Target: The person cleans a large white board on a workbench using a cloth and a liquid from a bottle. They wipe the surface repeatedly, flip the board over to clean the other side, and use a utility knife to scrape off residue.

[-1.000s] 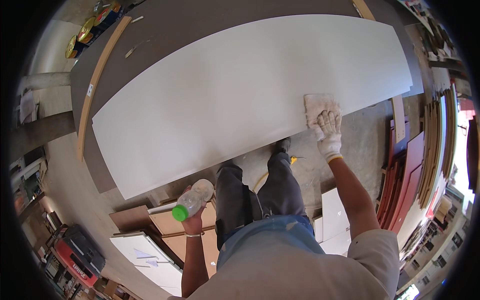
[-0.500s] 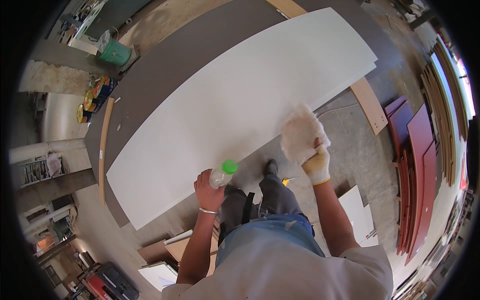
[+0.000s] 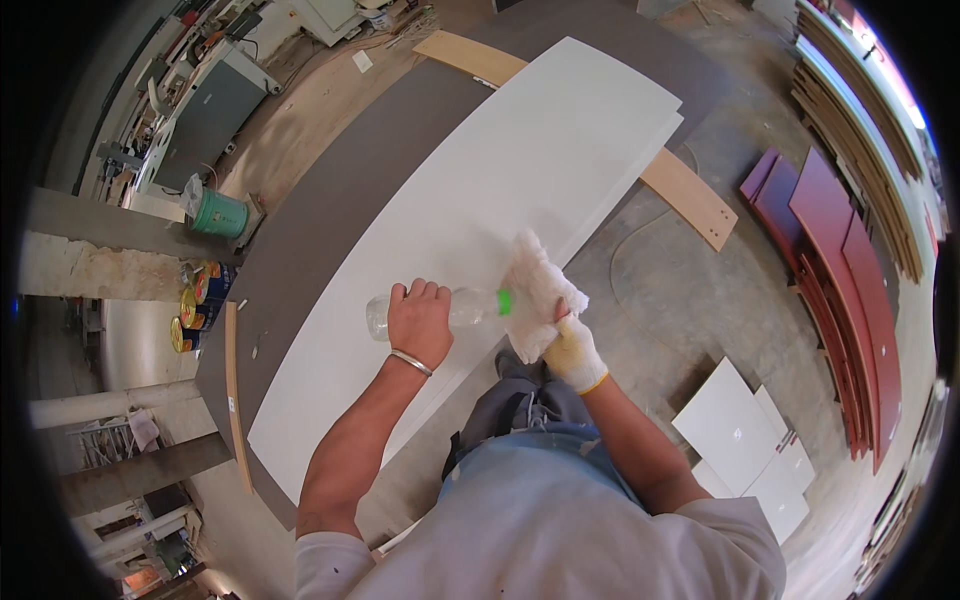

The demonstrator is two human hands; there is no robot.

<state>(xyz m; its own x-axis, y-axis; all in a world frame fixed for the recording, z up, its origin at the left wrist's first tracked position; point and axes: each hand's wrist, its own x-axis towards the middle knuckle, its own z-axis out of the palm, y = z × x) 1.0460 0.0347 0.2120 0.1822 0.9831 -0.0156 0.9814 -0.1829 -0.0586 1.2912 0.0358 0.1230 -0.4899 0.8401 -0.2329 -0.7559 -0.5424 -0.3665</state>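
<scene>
My bare left hand [image 3: 420, 322] wraps round the middle of a clear plastic bottle [image 3: 468, 308], which lies nearly level above the white panel [image 3: 440, 190]. Its green cap [image 3: 504, 302] points right and meets the near face of a fluffy whitish cloth [image 3: 538, 290]; whether they press together I cannot tell. A knit work glove covers my right hand [image 3: 574, 354], which grips the cloth at its lower right edge with the thumb on top. Beneath the white panel lies a larger dark grey-brown sheet [image 3: 330, 170].
Wooden strips [image 3: 690, 198] stick out from under the panels. Dark red boards [image 3: 840, 290] lean in a stack at the right. White board pieces [image 3: 740, 425] lie on the floor. A green bucket [image 3: 218, 214] and several cans [image 3: 205, 300] stand beyond the left end.
The bottle has gone from upright to tipped sideways, its cap now against the cloth. Both hands have come together, the right moving left. My view has turned.
</scene>
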